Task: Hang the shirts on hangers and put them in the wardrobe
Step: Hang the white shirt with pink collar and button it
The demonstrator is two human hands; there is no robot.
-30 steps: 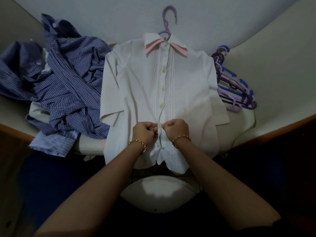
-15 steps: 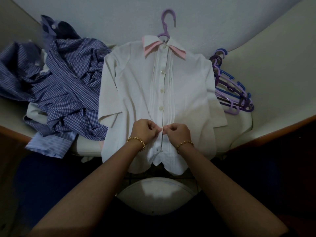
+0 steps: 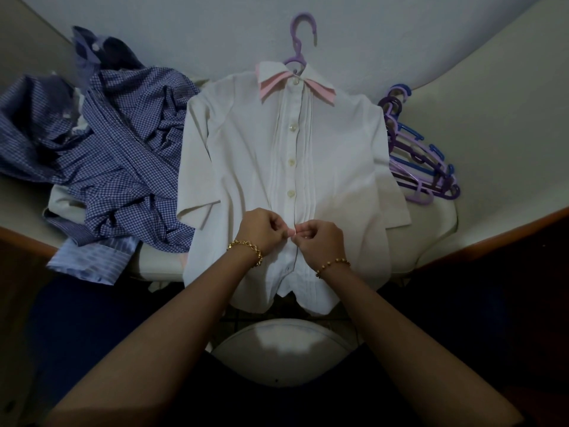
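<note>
Left hand (image 3: 261, 227) and right hand (image 3: 320, 239) sit knuckle to knuckle at the centre front of the white shirt (image 3: 243, 149), fingers curled, each pinching one edge of the button placket (image 3: 300, 167) just below the lowest visible button (image 3: 290, 193). The button or hole between the fingertips is hidden. Each wrist carries a gold bracelet: left bracelet (image 3: 246, 246), right bracelet (image 3: 334, 263). The white shirt lies flat, front up, on a pale padded surface (image 3: 437, 229), with its hem hanging over the near edge. Three buttons above the hands are fastened; the pink-lined collar (image 3: 318, 91) is spread open at the top. A purple hanger (image 3: 300, 35) is inside the shirt, its hook projecting past the collar. Left of the shirt, touching its sleeve, lies a crumpled heap of blue checked shirts (image 3: 123, 143) over a light-blue striped garment (image 3: 89, 260). Right of the shirt, just beside its shoulder, lies a stack of purple and blue hangers (image 3: 421, 167). A white rounded object (image 3: 277, 349) sits below the hem.
</note>
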